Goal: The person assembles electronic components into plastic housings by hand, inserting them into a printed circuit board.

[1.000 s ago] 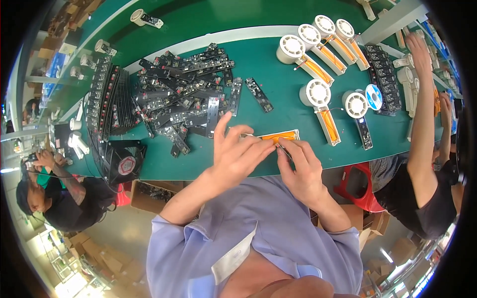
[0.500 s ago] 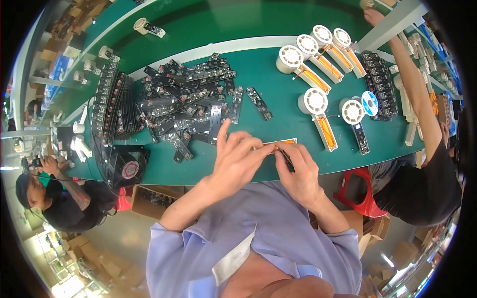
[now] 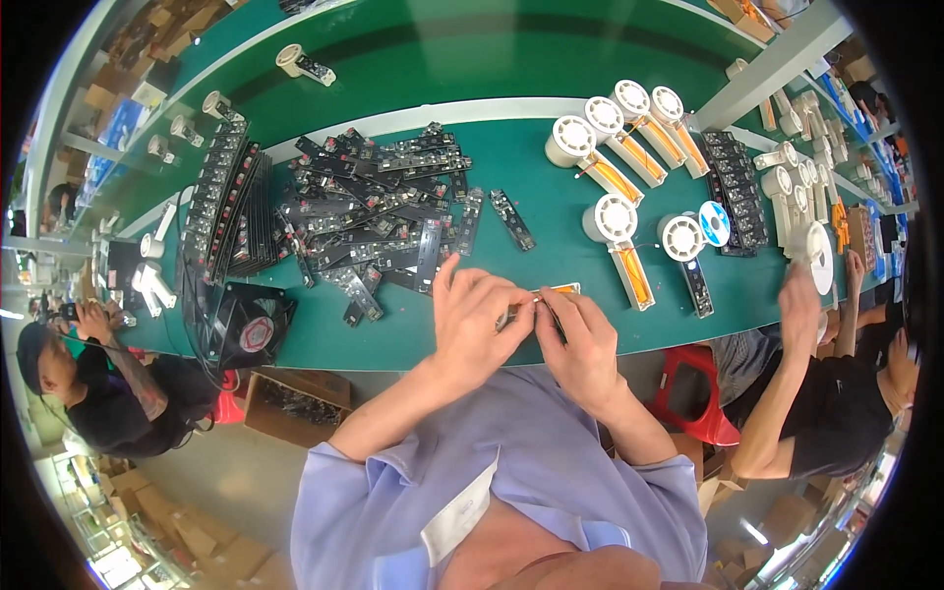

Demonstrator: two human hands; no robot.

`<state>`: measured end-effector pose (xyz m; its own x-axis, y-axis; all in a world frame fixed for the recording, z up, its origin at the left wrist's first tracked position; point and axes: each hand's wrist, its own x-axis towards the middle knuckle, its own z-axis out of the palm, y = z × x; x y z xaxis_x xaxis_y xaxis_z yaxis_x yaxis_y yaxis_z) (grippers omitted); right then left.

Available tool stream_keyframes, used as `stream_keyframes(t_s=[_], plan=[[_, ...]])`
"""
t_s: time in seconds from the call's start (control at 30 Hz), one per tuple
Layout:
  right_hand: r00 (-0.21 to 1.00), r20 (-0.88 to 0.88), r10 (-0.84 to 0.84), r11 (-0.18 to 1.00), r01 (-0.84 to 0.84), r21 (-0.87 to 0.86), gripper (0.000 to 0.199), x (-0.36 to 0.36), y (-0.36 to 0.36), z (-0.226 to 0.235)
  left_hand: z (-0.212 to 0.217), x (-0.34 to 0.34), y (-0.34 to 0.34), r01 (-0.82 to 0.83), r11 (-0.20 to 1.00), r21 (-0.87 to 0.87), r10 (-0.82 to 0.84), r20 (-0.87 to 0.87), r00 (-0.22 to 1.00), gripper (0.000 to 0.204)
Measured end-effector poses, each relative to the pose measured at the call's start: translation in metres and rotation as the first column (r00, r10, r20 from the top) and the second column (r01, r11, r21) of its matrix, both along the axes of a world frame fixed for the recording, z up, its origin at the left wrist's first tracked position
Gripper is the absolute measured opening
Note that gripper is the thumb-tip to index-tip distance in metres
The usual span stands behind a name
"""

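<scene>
My left hand (image 3: 479,323) and my right hand (image 3: 582,346) meet over the near table edge, both closed, thumbs and fingertips pinching close together. Behind their fingertips shows the end of a white, open handle with orange inside (image 3: 564,288); the rest of it is hidden by the fingers. A narrow dark edge shows between my right thumb and fingers, too small to name. Beyond my left hand lies a heap of black circuit boards (image 3: 379,202), with a single circuit board (image 3: 511,219) apart from it. To the right lie a white fan with an open handle (image 3: 632,273) and a fan with a board in its handle (image 3: 697,285).
Several white fans (image 3: 573,141) lie at the back right, beside a blue-and-white disc (image 3: 714,224) and stacked boards (image 3: 736,192). Upright rows of boards (image 3: 211,192) and a black blower fan (image 3: 258,329) are at left. A co-worker's hand (image 3: 799,300) holds a fan at right.
My fingertips have shifted slightly left and cover more of the handle. The whole scene sits a little lower in view. At right, the co-worker's raised arm has come down to the table.
</scene>
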<state>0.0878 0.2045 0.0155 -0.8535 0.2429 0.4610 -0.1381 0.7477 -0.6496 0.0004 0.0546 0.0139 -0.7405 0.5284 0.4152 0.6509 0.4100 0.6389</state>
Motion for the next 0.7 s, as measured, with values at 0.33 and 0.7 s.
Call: stream_keyframes(t_s=[0.33, 0.7], plan=[[1.000, 0.011, 0.015, 0.995, -0.016, 0.101, 0.031, 0.001, 0.001, 0.006, -0.010, 0.002, 0.004, -0.011, 0.999, 0.051, 0.019, -0.167, 0.986, 0.012], [0.989, -0.016, 0.148, 0.979, -0.144, 0.144, 0.031, -0.005, 0.014, 0.007, -0.021, 0.000, 0.004, 0.031, 0.998, 0.060, -0.013, -0.276, 0.961, 0.017]])
